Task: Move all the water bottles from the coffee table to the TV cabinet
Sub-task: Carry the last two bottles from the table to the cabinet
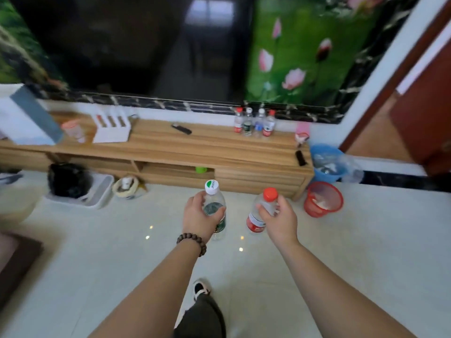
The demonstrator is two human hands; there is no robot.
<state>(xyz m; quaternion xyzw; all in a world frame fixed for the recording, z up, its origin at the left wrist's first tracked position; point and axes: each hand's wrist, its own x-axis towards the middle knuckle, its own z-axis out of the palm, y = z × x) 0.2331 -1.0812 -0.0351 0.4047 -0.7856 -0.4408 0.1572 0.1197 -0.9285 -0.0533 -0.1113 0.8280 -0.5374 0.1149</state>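
Observation:
My left hand (199, 215) grips a clear water bottle with a white and green cap (211, 187) and a dark green label. My right hand (278, 219) grips a clear bottle with a red cap (270, 193) and a red label. Both bottles are upright, held over the floor in front of the wooden TV cabinet (170, 145). Several water bottles (255, 124) stand in a row on the cabinet top at the right, near the wall. The coffee table is out of view.
A big dark TV (136, 45) hangs above the cabinet. On the cabinet lie a black remote (181, 129), a white box (112, 129) and a comb (301, 157). A red basket (323, 198) and a blue bin (328, 163) stand on the floor at the right, a tray with a black thing (73, 185) at the left.

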